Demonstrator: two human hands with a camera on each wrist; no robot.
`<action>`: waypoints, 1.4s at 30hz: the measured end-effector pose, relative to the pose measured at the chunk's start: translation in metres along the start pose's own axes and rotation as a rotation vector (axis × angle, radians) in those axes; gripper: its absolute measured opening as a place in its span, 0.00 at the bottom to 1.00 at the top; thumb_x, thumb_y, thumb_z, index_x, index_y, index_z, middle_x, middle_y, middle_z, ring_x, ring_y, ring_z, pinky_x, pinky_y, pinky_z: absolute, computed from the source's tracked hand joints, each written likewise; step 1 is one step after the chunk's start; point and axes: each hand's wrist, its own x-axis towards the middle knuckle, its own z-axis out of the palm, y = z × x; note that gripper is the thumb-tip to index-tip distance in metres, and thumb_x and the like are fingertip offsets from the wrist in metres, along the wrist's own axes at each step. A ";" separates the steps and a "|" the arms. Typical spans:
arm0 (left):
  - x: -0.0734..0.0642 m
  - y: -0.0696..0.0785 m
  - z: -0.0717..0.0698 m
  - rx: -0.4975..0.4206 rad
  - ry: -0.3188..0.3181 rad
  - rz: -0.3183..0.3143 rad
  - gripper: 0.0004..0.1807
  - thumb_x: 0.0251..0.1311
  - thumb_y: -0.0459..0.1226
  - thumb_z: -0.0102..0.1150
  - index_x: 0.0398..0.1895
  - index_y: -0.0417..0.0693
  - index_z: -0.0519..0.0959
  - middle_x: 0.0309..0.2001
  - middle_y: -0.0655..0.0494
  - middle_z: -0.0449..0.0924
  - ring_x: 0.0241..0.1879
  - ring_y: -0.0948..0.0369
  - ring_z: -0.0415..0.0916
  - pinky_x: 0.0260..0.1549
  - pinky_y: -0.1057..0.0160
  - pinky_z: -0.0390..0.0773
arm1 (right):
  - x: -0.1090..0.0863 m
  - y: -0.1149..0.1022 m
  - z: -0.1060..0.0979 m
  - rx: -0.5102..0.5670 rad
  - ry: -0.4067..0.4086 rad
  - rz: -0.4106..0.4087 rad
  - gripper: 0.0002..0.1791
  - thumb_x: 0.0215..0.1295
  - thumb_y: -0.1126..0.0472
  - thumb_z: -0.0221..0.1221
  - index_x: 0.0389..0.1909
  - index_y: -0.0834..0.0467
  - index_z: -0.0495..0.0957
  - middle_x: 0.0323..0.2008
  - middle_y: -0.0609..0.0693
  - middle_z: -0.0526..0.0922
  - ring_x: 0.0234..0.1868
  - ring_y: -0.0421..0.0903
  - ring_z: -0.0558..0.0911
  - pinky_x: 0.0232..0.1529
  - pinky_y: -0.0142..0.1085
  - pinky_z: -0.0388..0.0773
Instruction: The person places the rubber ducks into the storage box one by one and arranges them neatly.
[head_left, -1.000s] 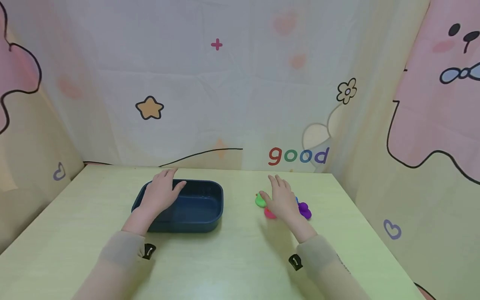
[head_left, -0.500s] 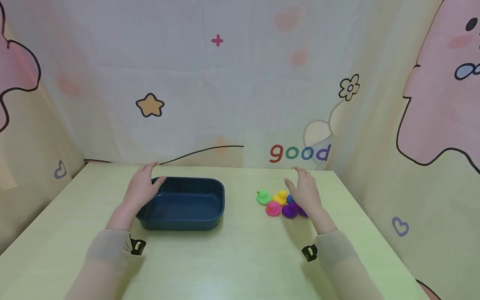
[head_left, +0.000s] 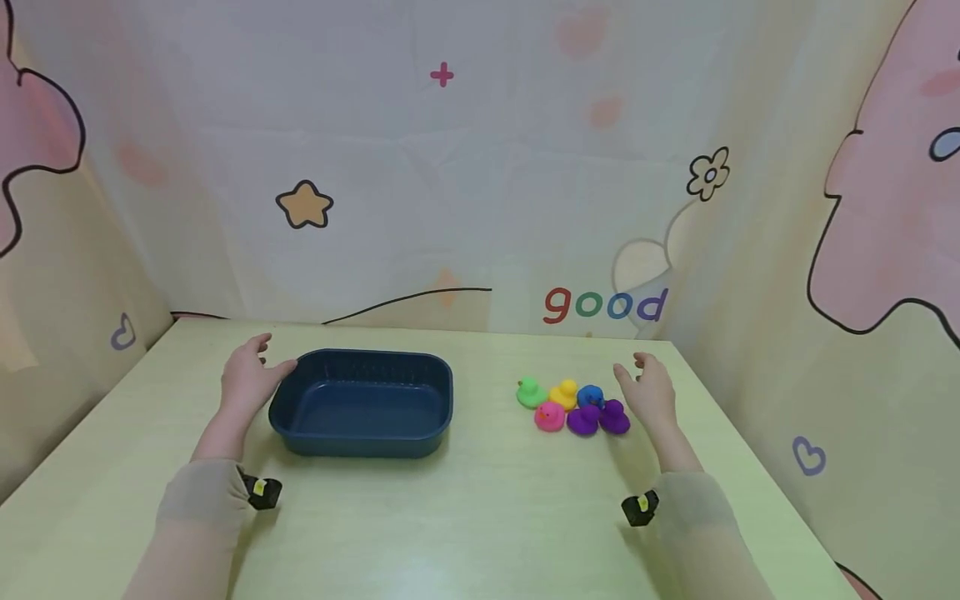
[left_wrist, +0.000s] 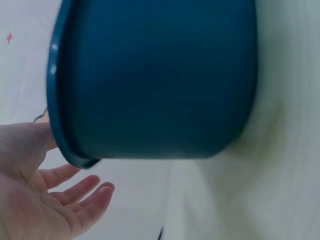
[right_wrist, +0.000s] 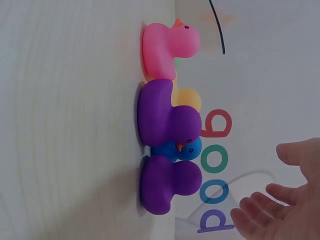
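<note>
My left hand (head_left: pixel 247 379) hovers at the left end of a dark blue rectangular basin (head_left: pixel 360 446), its thumb close to the rim; whether it touches I cannot tell. In the left wrist view its fingers are spread and relaxed, holding nothing. To the right, my right hand (head_left: pixel 651 392) is raised beside a cluster of small rubber ducks, fingers loose and nothing in them. The cluster has a green duck (head_left: pixel 531 393), a yellow duck (head_left: pixel 564 395), a blue duck (head_left: pixel 590 397), a pink duck (head_left: pixel 550 417) and two purple ducks (right_wrist: pixel 170 112).
Everything stands on a pale wooden table (head_left: pixel 450 533). A printed cloth backdrop (head_left: pixel 390 183) rises behind the table's far edge and along both sides. Between the basin and the ducks lies a stretch of bare tabletop.
Both hands have moved outward: the left from over the basin to its left end, the right from over the ducks to their right. The ducks are now uncovered.
</note>
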 end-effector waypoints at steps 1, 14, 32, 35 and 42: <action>0.000 -0.001 0.000 -0.013 -0.002 -0.016 0.38 0.65 0.39 0.57 0.72 0.30 0.55 0.67 0.26 0.60 0.64 0.34 0.64 0.60 0.38 0.67 | 0.000 0.002 0.000 0.009 0.002 0.012 0.33 0.73 0.55 0.49 0.68 0.74 0.57 0.64 0.73 0.65 0.61 0.69 0.71 0.62 0.59 0.66; -0.005 -0.010 0.004 -0.114 -0.132 -0.107 0.37 0.67 0.41 0.56 0.72 0.30 0.56 0.65 0.28 0.65 0.65 0.36 0.63 0.62 0.42 0.68 | -0.009 0.031 0.015 0.056 -0.032 0.116 0.35 0.70 0.52 0.54 0.66 0.76 0.60 0.57 0.75 0.71 0.58 0.68 0.71 0.59 0.56 0.68; -0.009 -0.021 0.004 -0.253 -0.229 -0.259 0.36 0.65 0.46 0.59 0.67 0.30 0.65 0.65 0.29 0.66 0.40 0.64 0.77 0.30 0.74 0.77 | -0.011 0.038 0.018 0.080 -0.107 0.203 0.39 0.69 0.48 0.56 0.68 0.73 0.57 0.61 0.72 0.67 0.61 0.66 0.68 0.63 0.54 0.69; -0.009 -0.021 0.004 -0.272 -0.224 -0.275 0.35 0.64 0.45 0.60 0.67 0.30 0.65 0.66 0.29 0.65 0.38 0.65 0.77 0.30 0.74 0.78 | -0.011 0.037 0.019 0.081 -0.109 0.191 0.39 0.69 0.49 0.57 0.67 0.73 0.59 0.60 0.73 0.68 0.60 0.66 0.69 0.62 0.54 0.69; -0.008 -0.023 -0.001 -0.298 -0.307 -0.281 0.37 0.66 0.47 0.59 0.70 0.33 0.63 0.69 0.33 0.62 0.55 0.53 0.72 0.39 0.69 0.76 | -0.013 0.039 0.020 0.079 -0.124 0.187 0.37 0.68 0.50 0.59 0.66 0.73 0.61 0.60 0.73 0.69 0.59 0.66 0.70 0.60 0.54 0.70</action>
